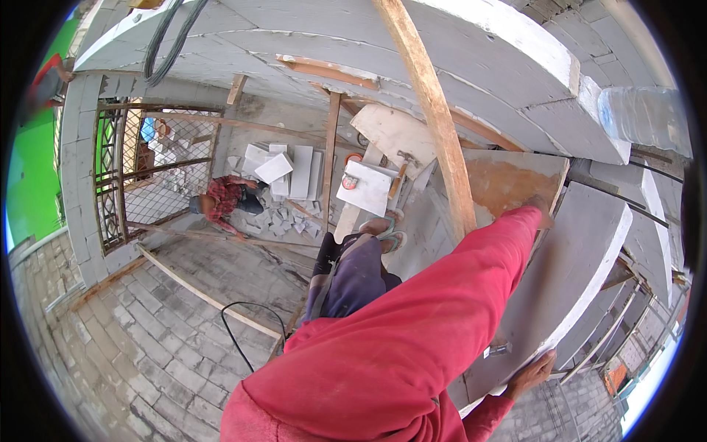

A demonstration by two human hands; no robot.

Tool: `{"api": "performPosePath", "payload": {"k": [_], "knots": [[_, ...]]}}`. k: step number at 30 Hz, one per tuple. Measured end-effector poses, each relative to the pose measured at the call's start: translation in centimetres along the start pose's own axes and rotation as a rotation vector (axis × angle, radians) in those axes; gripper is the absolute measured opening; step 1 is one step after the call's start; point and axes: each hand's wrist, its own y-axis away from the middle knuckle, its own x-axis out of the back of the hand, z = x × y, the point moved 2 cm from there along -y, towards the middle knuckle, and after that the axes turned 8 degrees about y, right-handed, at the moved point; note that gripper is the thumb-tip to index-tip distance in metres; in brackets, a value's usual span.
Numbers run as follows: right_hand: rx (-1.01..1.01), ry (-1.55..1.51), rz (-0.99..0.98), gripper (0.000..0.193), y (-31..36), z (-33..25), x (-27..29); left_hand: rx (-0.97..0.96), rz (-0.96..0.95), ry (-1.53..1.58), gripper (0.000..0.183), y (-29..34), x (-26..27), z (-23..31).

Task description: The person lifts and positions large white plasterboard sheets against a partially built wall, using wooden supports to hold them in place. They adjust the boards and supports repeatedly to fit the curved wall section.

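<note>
A long, light grey building block [563,269] with a white edge lies at an angle on the right. My left arm, in a red sleeve, stretches across the view, and my left hand [541,211] is closed at the block's far end, its fingers partly hidden. At the near end my right hand [532,374] curls its fingers round the block's edge. A small metal tool [498,348] shows beside the block, partly hidden by my sleeve. Beyond my left hand is a board [508,180] with an orange-brown stain.
A slanting wooden post [431,110] stands in front of me. Below lie a hammer [398,180], a white block [364,188] with a tape roll, and stacked blocks [300,173]. Another person [224,200] crouches by a metal grille [158,162]. A clear plastic bottle [644,118] sits on the wall at right.
</note>
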Motion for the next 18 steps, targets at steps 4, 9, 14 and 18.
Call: {"api": "performPosePath", "payload": {"k": [4, 9, 14, 18], "knots": [[0.023, 0.004, -0.003, 0.063, 0.0, 0.1, 0.3, -0.003, -0.014, -0.020, 0.081, 0.9, 0.7, 0.7], [-0.002, -0.005, 0.005, 0.065, 0.1, 0.1, 0.3, 0.502, 0.155, -0.459, 0.079, 4.0, 1.3, 6.3], [-0.021, -0.120, 0.032, 0.065, 0.2, 0.0, 0.1, 0.021, -0.020, 0.069, 0.076, 4.4, 2.5, 4.0], [0.013, -0.032, 0.018, 0.067, 0.1, 0.1, 0.2, 0.042, -0.065, 0.126, 0.072, 3.0, 2.3, 1.4]]}}
